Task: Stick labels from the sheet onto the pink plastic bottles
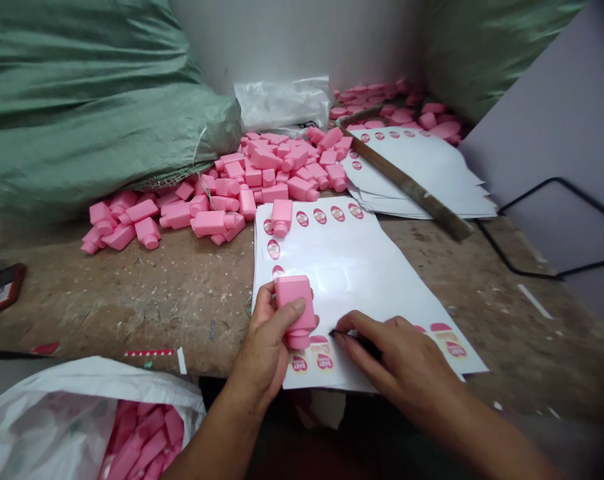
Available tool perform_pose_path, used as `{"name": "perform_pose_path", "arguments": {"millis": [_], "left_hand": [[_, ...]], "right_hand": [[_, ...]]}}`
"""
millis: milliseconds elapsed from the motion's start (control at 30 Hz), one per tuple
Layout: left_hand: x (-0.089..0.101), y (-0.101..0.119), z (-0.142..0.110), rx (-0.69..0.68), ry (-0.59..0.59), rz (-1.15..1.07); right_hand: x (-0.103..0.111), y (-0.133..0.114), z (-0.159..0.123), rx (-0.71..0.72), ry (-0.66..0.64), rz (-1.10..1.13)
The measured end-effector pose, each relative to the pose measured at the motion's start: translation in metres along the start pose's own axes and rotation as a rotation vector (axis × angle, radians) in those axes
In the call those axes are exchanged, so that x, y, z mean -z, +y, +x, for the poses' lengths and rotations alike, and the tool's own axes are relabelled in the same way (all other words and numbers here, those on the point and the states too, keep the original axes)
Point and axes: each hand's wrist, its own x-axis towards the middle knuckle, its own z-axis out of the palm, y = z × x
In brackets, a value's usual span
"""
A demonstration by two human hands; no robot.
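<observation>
My left hand (265, 343) is wrapped round a small pink plastic bottle (297, 293), its neck tilted towards me and the thumb across its face. In my right hand (402, 353) a thin dark pointed tool (366, 344) is pinched, mostly hidden by the fingers. Its tip is at the sticker sheet (367, 280), close to the lower row of labels. Pink and cream labels (325, 362) line the sheet's near edge, while oval ones (320, 215) run along the far and left edges. Another pink bottle (282, 217) lies on the sheet's far left corner.
A heap of pink bottles (267, 160) lies behind, against a green sack (107, 127). More sticker sheets (417, 167) sit back right under a wooden bar (407, 183). A black wire frame (512, 267) is at right. A white sack (47, 393) holding bottles stands front left.
</observation>
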Motion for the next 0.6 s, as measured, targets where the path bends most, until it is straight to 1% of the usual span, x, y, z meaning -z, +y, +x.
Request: {"name": "perform_pose_path", "arguments": {"millis": [67,267,367,467,600], "left_hand": [[0.0002,-0.0002,0.0007,0.000,0.001,0.004],[0.0008,-0.0001,0.0014,-0.007,-0.001,0.009],[0.0004,0.0002,0.0009,-0.005,-0.004,0.012],[0.0001,-0.0001,0.0005,-0.006,-0.009,0.016],[0.0006,-0.0007,0.0005,-0.008,-0.001,0.018]], "right_hand": [[0.0002,0.0021,-0.0009,0.009,0.010,-0.023],[0.0029,-0.0032,0.0019,0.132,0.121,-0.083],[0.0033,-0.0053,0.0036,0.165,0.139,-0.117],[0.0038,-0.0048,0.0049,0.154,0.100,-0.116],[0.0056,-0.0004,0.0056,0.047,-0.022,-0.002]]}}
